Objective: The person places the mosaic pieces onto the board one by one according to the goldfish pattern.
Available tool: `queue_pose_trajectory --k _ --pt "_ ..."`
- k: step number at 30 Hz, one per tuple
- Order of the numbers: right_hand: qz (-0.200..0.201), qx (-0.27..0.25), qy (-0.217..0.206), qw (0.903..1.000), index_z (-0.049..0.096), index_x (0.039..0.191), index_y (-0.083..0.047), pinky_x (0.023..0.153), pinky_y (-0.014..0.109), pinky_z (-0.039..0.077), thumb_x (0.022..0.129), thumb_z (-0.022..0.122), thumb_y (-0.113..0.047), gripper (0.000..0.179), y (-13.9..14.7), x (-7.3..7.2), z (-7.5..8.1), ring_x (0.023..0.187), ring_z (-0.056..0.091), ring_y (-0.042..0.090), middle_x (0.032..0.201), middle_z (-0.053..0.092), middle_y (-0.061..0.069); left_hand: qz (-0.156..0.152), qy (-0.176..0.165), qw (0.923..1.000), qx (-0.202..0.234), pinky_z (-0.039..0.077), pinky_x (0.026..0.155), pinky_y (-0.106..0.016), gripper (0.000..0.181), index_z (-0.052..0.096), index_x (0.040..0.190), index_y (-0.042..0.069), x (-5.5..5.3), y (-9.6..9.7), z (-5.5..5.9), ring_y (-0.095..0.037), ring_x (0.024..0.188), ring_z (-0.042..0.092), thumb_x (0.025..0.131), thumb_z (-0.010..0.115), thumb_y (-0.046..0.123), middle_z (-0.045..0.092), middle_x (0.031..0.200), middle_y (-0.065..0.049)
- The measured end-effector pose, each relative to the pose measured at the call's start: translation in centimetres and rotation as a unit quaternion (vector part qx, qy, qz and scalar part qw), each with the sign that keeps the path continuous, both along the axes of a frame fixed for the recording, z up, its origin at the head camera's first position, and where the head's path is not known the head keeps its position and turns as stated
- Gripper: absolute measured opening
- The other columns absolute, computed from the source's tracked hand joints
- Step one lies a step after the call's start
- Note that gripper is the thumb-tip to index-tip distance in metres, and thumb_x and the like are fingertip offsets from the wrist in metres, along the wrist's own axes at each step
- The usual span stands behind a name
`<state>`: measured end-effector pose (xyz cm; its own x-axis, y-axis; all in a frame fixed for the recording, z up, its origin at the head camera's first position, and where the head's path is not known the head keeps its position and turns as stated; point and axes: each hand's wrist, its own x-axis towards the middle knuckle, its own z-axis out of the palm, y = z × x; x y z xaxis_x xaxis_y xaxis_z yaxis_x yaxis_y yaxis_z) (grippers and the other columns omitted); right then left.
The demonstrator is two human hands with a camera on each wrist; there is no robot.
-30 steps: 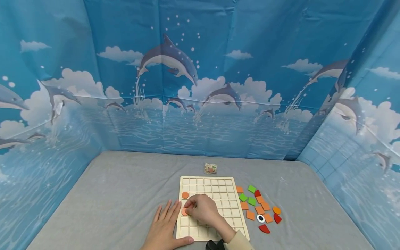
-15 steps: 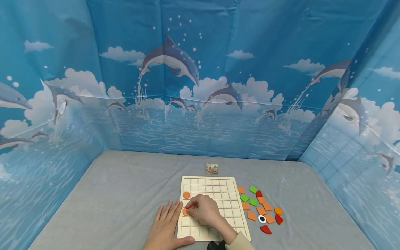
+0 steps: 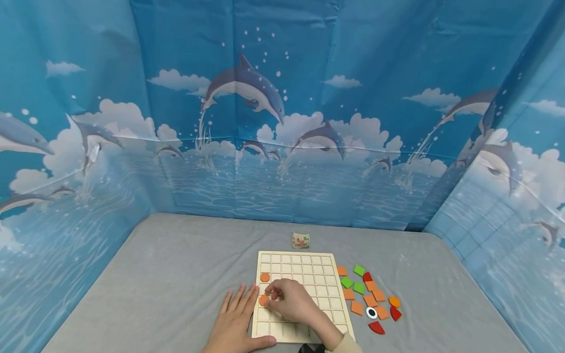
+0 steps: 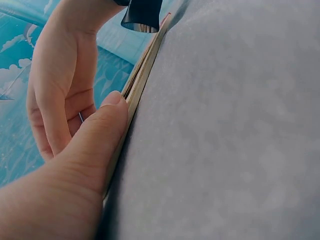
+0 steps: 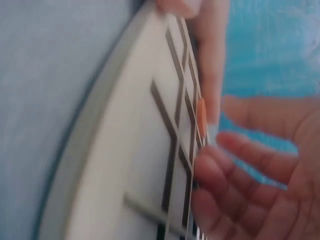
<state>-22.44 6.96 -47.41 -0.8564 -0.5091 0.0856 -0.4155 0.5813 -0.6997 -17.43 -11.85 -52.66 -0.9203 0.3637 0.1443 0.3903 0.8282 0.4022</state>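
A pale wooden grid board lies on the grey cloth, with two orange discs in its left column: the upper disc and the lower disc. My right hand hovers over the board beside the lower disc, thumb and fingers loosely bent and apart. The right wrist view shows this orange disc sitting in the board, with nothing between the fingers. My left hand lies along the board's left side with straight fingers. Its thumb touches the board's near edge.
Right of the board lie loose pieces: several orange squares, green squares, red quarter-rounds, an orange-yellow disc and a white ring piece with a dark centre. A small patterned card lies beyond the board. A dolphin-print curtain surrounds the table.
My right thumb and fingers have spread apart and let go of the lower orange disc, which stays in the left column. The left hand keeps its place at the board.
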Motion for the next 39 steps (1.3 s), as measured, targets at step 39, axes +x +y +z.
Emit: queue_pose_trajectory --k 39 --pt "-0.319 0.036 -0.004 0.9471 0.069 0.094 -0.002 0.048 0.029 0.042 0.088 0.067 -0.016 0.015 20.4 0.5 1.3 0.063 0.049 0.018 0.075 0.057 0.002 0.004 -0.021 0.9998 -0.003 0.005 0.111 -0.053 0.11 0.024 0.152 0.01 -0.3 -0.1 -0.4 -0.032 0.141 0.016 0.073 0.049 0.081 0.027 0.153 -0.008"
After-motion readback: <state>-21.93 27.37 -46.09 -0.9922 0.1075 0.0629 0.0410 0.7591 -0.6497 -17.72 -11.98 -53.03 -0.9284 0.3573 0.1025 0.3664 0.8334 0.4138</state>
